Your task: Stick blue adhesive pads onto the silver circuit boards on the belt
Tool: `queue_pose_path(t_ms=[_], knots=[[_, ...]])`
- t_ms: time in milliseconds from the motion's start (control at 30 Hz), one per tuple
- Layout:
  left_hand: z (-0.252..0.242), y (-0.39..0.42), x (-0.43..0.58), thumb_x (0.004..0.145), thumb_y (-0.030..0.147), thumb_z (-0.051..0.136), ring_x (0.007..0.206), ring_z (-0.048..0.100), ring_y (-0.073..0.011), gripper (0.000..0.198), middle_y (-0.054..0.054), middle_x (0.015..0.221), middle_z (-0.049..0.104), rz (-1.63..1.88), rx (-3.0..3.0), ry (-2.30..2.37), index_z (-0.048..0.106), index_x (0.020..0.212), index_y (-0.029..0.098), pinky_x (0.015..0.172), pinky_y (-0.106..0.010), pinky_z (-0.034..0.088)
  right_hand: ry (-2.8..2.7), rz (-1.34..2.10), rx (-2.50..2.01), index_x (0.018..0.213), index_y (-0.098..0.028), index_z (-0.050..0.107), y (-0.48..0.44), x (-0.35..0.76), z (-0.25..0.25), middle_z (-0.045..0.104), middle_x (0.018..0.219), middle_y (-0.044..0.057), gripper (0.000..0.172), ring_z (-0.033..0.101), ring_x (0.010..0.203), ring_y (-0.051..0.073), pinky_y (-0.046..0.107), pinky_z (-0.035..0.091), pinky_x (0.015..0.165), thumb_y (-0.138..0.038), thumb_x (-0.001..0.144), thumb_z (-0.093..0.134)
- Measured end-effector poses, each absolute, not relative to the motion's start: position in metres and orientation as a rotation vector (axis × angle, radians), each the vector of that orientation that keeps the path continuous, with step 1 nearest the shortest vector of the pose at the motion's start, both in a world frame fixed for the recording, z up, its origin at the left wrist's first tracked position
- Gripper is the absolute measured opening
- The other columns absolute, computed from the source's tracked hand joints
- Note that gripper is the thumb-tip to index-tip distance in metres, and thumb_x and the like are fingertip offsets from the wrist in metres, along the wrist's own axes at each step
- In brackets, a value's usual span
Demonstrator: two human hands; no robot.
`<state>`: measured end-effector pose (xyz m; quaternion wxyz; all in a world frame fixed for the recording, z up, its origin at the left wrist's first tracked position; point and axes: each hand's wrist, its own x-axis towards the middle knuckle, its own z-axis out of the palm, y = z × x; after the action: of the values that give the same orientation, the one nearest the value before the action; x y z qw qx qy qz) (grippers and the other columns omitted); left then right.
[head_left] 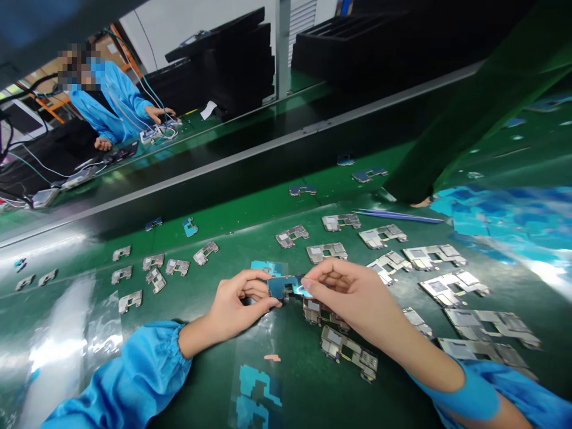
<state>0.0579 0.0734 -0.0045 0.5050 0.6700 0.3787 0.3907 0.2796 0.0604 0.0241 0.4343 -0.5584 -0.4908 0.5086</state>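
Note:
Between my two hands is a small circuit board (281, 287) with a dark blue face, held above the green bench. My left hand (239, 304) pinches its left end between thumb and fingers. My right hand (346, 295) is closed at the board's right end, thumb and forefinger pressed together over a shiny light-blue patch there; whether they grip the board or a film on it I cannot tell. Just below my right hand lies another circuit board, a silver one (346, 351). A clear sheet with blue cut-out stickers (257, 384) lies in front of me.
Several silver boards lie in rows at right (453, 286) and at left (156, 280). Purple tweezers (402, 215) rest behind the right rows. Blue film pieces (504, 208) are heaped at far right. Across the raised shelf edge (250, 152), a co-worker in blue (118, 101) sits.

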Motion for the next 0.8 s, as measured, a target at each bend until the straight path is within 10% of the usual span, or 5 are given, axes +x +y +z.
queue_pose_path(t_ms=[567, 800], knots=[[-0.005, 0.072, 0.059, 0.083, 0.024, 0.08, 0.07, 0.078, -0.0188, 0.034, -0.006, 0.078, 0.08, 0.9, 1.587, 0.948, 0.065, 0.111, 0.016, 0.06, -0.024, 0.063, -1.269, 1.232, -1.421, 0.071, -0.021, 0.065, 0.057, 0.279, 0.013, 0.067, 0.065, 0.003, 0.018, 0.061, 0.056, 0.016, 0.027, 0.048, 0.051, -0.038, 0.077, 0.069], [0.012, 0.098, 0.053, 0.078, 0.028, 0.083, 0.07, 0.077, -0.0198, 0.042, -0.004, 0.075, 0.077, 0.9, 1.375, 1.133, 0.061, 0.11, 0.015, 0.06, -0.025, 0.061, -1.511, 0.482, -1.435, 0.075, -0.026, 0.053, 0.054, 0.286, 0.03, 0.056, 0.066, -0.002, 0.019, 0.059, 0.062, 0.018, 0.032, 0.049, 0.059, -0.031, 0.086, 0.068]])
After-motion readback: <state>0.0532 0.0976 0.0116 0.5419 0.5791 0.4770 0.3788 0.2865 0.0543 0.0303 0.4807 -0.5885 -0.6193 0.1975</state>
